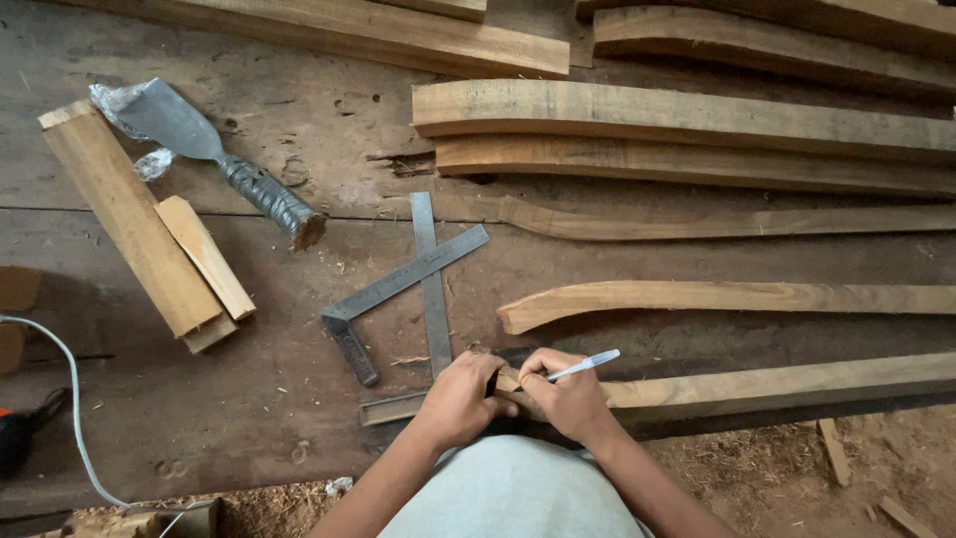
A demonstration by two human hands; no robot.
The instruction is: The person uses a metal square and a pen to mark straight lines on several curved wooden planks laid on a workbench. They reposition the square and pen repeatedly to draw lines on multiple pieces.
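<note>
My right hand point(568, 396) grips a white pen point(588, 365) with its tip down at the left end of a long wooden strip point(787, 386) that runs off to the right. My left hand point(460, 399) closes over that same end of the strip, holding it against the dark workbench point(249, 399). A steel ruler point(433, 284) lies upright just above my left hand, crossed by a metal try square point(403, 279) with a dark handle. A flat metal bar point(390, 407) pokes out to the left from under my left hand.
A wide chisel point(204, 149) with a taped handle lies at upper left beside two pale wood blocks point(149, 229). Several curved wooden strips point(717, 297) and thicker boards point(677, 115) lie across the upper right. A white cable point(70, 399) loops at the left edge; sawdust covers the floor below.
</note>
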